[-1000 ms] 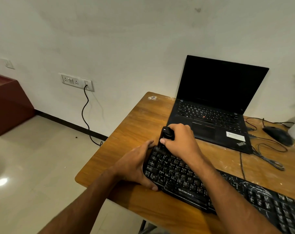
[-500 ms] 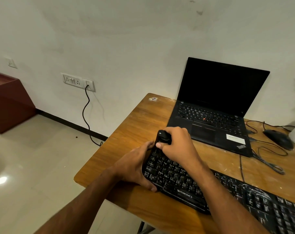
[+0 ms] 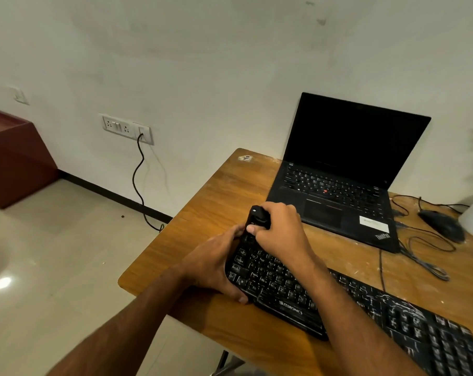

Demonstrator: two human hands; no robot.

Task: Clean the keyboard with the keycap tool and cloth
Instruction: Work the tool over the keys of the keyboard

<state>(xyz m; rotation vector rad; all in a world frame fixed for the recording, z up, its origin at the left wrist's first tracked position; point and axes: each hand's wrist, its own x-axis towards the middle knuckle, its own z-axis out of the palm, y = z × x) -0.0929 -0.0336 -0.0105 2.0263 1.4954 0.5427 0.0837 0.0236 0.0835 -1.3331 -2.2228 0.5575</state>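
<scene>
A black Zebronics keyboard point(image 3: 365, 310) lies slanted across the wooden table point(image 3: 229, 191). My left hand point(image 3: 213, 264) grips the keyboard's left end, thumb on its far corner and fingers curled under the near edge. My right hand point(image 3: 278, 229) is closed around a small black keycap tool point(image 3: 258, 217), held upright over the keys at the far left corner. The tool's lower tip is hidden by my fingers. No cloth is in view.
An open black laptop point(image 3: 338, 185) stands behind the keyboard. A black mouse point(image 3: 441, 223) and loose cables point(image 3: 425, 256) lie at the right. The table's left edge is close to my left hand. A wall socket with a cord point(image 3: 137, 169) is on the left.
My right hand with the tool has shifted slightly left along the keyboard's top row. My left hand keeps its grip on the keyboard's end. The view has tilted a little.
</scene>
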